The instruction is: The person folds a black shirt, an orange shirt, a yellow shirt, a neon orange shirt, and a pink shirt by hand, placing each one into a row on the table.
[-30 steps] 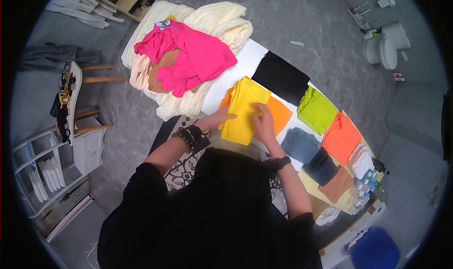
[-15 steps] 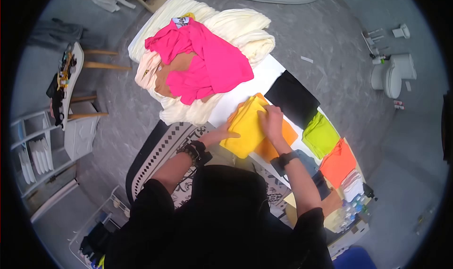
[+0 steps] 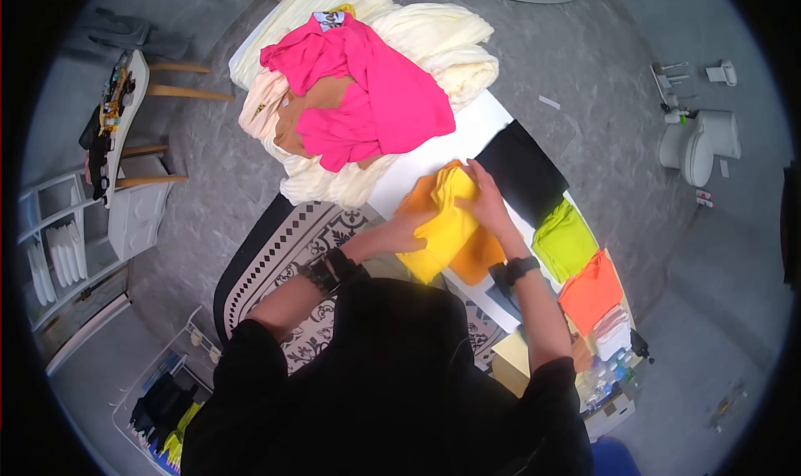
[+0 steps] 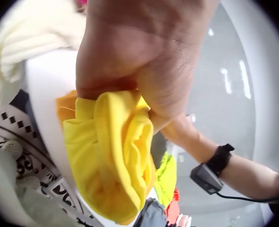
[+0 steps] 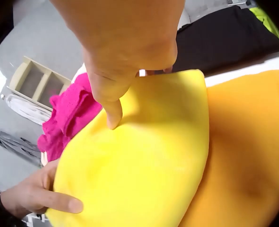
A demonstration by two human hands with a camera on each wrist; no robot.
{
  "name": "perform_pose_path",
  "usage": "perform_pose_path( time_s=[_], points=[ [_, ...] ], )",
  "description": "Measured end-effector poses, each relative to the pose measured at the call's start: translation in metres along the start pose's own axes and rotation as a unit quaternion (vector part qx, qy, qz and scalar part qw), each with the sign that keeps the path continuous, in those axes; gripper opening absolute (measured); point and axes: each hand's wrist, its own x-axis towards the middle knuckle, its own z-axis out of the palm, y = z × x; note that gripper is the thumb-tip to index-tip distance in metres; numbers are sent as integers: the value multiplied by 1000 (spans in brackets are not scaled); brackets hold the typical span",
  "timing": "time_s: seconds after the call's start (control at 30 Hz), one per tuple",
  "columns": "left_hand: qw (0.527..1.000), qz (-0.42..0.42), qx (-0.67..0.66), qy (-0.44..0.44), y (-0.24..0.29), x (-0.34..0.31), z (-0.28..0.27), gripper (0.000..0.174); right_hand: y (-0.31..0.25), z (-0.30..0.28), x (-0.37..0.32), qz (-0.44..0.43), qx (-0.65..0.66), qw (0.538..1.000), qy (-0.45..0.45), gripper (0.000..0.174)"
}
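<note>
On the white tabletop [image 3: 467, 138], a plump folded yellow cloth [image 3: 446, 226] bunches in the curled fingers of the left hand [image 3: 405, 232]; the fingers of the right hand [image 3: 486, 202] are half hidden, grip unclear.

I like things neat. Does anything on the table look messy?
Yes. The pink top lies crumpled on a rumpled cream heap at the far end of the table, while the black piece and the green piece lie flat and folded. The yellow cloth is bunched up in the left hand.

Folded yellow cloth [image 3: 446, 224], near edge bunched, atop an orange cloth [image 3: 481, 256] on the white table [image 3: 450, 142].
</note>
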Motion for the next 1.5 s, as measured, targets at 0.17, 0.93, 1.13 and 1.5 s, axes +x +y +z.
perform_pose_path(
  time_s=[0.17,0.93,1.13,1.5],
  points=[
    [969,-23,165,-183,84,-5,-3,63,5,-26,-55,12,304,946,-110,101],
    [809,-303,-500,-64,-68,34,20,53,21,1,-233,171,585,776,163,45],
    [921,-244,-286,-106,-10,40,28,53,43,21,-215,172,526,808,203,46],
    [979,-172,-108,5,-66,72,-11,54,114,53,-168,202,333,868,308,44]
  ],
)
